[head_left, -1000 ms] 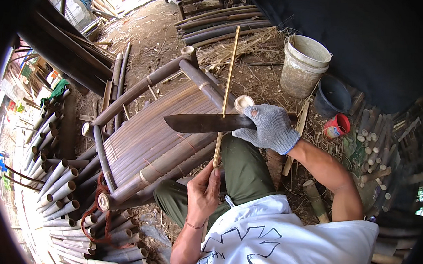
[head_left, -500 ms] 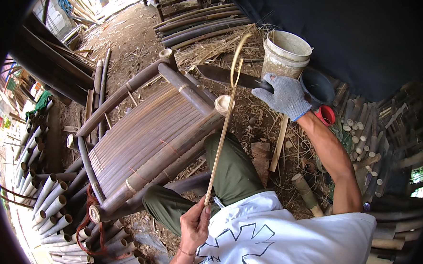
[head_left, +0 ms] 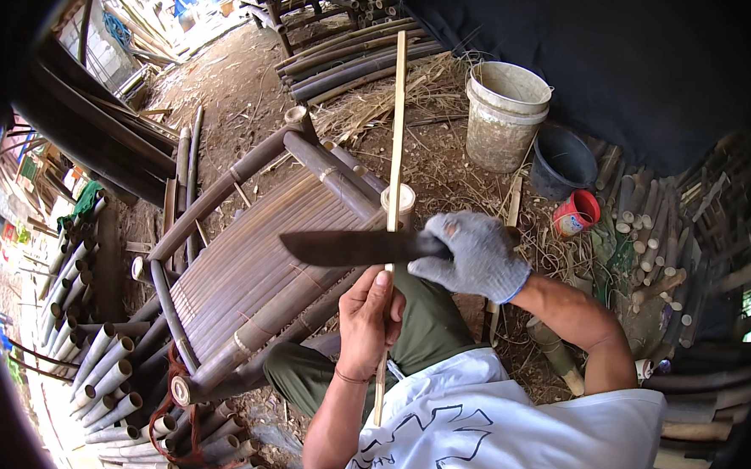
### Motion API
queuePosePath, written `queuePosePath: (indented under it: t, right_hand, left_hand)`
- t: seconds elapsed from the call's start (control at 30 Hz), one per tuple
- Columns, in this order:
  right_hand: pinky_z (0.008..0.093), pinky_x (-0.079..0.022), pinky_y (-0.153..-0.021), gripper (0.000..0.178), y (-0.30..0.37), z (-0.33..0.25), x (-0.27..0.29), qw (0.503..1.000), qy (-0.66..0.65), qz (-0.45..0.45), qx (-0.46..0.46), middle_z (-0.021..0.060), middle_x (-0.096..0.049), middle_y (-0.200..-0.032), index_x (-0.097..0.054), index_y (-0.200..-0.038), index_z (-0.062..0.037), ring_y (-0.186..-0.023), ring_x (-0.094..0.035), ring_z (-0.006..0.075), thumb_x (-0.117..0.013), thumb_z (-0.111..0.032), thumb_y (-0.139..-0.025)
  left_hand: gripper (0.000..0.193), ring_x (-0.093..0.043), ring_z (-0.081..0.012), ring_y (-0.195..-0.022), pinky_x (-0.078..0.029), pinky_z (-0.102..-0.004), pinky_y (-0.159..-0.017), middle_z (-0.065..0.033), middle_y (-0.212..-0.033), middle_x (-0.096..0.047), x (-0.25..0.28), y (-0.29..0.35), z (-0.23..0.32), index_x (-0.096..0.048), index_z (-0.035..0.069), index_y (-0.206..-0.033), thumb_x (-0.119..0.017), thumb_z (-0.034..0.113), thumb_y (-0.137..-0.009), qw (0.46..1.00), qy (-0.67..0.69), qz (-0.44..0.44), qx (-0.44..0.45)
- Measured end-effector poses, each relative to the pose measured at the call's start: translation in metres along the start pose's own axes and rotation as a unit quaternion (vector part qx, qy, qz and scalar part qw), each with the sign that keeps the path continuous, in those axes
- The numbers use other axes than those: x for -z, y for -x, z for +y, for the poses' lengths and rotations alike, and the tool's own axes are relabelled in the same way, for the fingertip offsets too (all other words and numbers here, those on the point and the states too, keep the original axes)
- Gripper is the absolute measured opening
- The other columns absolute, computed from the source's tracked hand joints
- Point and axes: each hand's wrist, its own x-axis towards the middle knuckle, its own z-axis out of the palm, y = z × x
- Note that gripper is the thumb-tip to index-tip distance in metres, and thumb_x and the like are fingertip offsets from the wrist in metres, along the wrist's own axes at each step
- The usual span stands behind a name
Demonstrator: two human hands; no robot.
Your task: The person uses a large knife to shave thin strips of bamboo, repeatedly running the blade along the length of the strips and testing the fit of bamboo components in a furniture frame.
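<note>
My bare left hand (head_left: 370, 312) is closed around a long, thin bamboo strip (head_left: 398, 125), which stands nearly lengthwise in front of me. Its lower end reaches down past my wrist toward my shirt. In a grey knitted glove, my right hand (head_left: 476, 255) grips the handle of a machete (head_left: 345, 247). The dark, broad blade points left and crosses the strip just above my left fingers; whether its edge bites into the strip I cannot tell. Left of both hands lies a bamboo chair frame (head_left: 247, 253) with a slatted panel, its near post end beside the strip.
A dirty white bucket (head_left: 507, 127), a black bucket (head_left: 563, 164) and a red container (head_left: 577, 213) stand at the right. Cut bamboo poles (head_left: 101, 373) are stacked at the lower left, with more bamboo pieces (head_left: 657, 215) at the far right. Shavings litter the dirt ground.
The machete has come down and toward me, from beyond the strip to just above my left hand. My left hand has risen along the strip, whose curled, split upper end no longer shows.
</note>
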Motion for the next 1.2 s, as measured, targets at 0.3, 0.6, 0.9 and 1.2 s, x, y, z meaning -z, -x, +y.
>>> queuePosePath:
  t: [0.3, 0.6, 0.9, 1.2]
  right_hand:
    - [0.0446, -0.052, -0.062, 0.042, -0.008, 0.037, 0.0, 0.997, 0.049, 0.003, -0.054, 0.0112, -0.064, -0.075, -0.061, -0.088, -0.0102, -0.07, -0.067, 0.0337, -0.075, -0.049, -0.082]
    - [0.0397, -0.052, -0.058, 0.053, -0.034, 0.152, 0.056, 0.928, -0.134, 0.191, -0.292, 0.0064, -0.062, -0.064, -0.065, -0.088, -0.0024, -0.061, -0.065, 0.0227, -0.06, -0.055, -0.095]
    - [0.0238, -0.043, -0.051, 0.029, -0.052, 0.057, 0.016, 0.752, -0.514, 0.182, -0.371, -0.0035, -0.053, -0.068, -0.07, -0.101, -0.0051, -0.056, -0.05, 0.0076, -0.075, -0.031, -0.089]
    - [0.0405, -0.049, -0.06, 0.036, -0.032, 0.015, 0.004, 0.984, -0.107, 0.046, -0.137, 0.0134, -0.059, -0.07, -0.06, -0.092, -0.0069, -0.064, -0.063, 0.0308, -0.062, -0.043, -0.095]
  left_hand:
    - [0.043, -0.034, -0.003, -0.05, -0.027, -0.0206, -0.043, 0.0049, -0.064, -0.043, 0.003, 0.042, -0.017, -0.05, 0.002, -0.145, -0.051, 0.023, -0.107, 0.998, -0.056, -0.009, -0.032]
    - [0.043, -0.042, -0.0035, -0.048, -0.029, -0.0211, -0.042, 0.0048, -0.062, -0.048, 0.043, 0.127, -0.047, -0.055, -0.004, -0.139, -0.053, 0.023, -0.106, 0.996, -0.081, -0.021, 0.033]
    - [0.033, -0.053, -0.0065, -0.06, -0.044, -0.0214, -0.053, -0.0009, -0.086, -0.06, 0.032, 0.078, -0.058, -0.062, -0.004, -0.125, -0.058, 0.021, -0.104, 0.991, -0.133, -0.007, -0.033]
    - [0.037, -0.048, -0.0062, -0.051, -0.036, -0.0192, -0.044, -0.0022, -0.074, -0.06, 0.03, 0.041, -0.012, -0.058, -0.001, -0.133, -0.051, 0.024, -0.107, 0.999, -0.025, 0.035, -0.015]
